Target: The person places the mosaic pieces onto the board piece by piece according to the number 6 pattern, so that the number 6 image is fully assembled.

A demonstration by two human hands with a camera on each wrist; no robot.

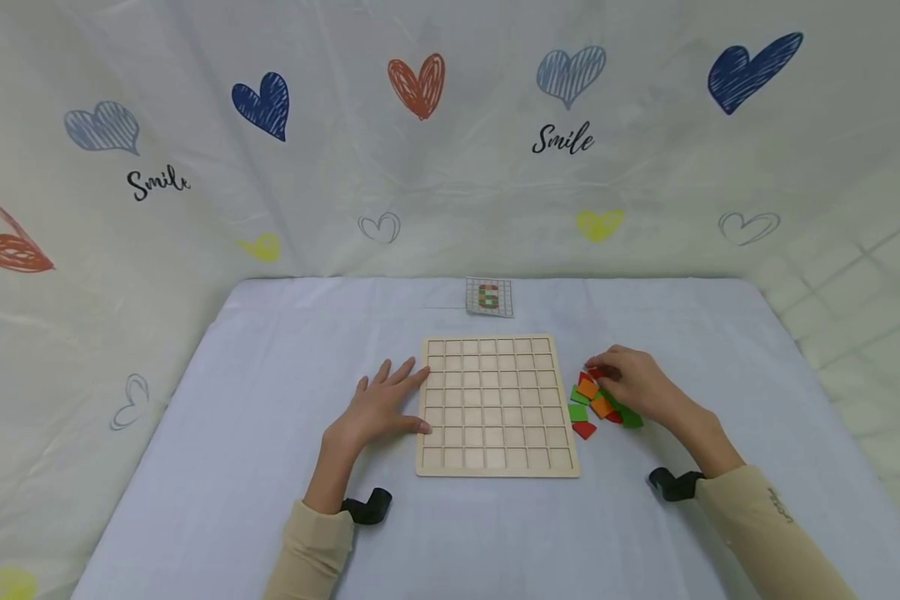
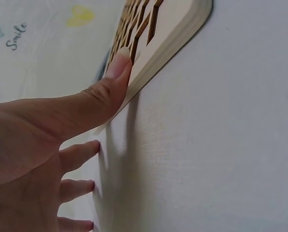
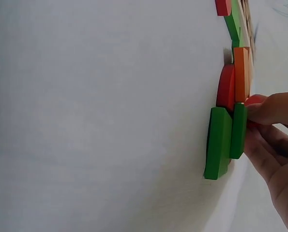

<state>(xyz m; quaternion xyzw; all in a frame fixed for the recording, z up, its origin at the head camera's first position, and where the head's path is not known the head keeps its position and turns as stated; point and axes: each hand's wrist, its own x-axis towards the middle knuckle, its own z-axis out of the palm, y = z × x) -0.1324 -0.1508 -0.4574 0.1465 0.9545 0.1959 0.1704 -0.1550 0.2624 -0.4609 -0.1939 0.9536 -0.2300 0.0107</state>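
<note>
A square wooden grid board (image 1: 495,408) lies flat on the table. My left hand (image 1: 378,410) is spread at its left edge, the thumb (image 2: 98,99) resting on the rim and the other fingertips down near that side. Right of the board is a loose pile of small tiles, among them a green tile (image 1: 578,412), an orange tile (image 1: 588,388) and a red tile (image 1: 584,430). At the far side of this pile my right hand (image 1: 633,383) pinches another red tile (image 3: 255,100) between thumb and fingers. Its exact shape is mostly hidden by the fingers.
A small pattern card (image 1: 489,297) with a coloured grid design lies behind the board. A white cloth (image 1: 285,350) covers the table. Behind it hangs a white sheet printed with hearts (image 1: 417,86). In the right wrist view, green tiles (image 3: 218,143) overlap beside the fingers.
</note>
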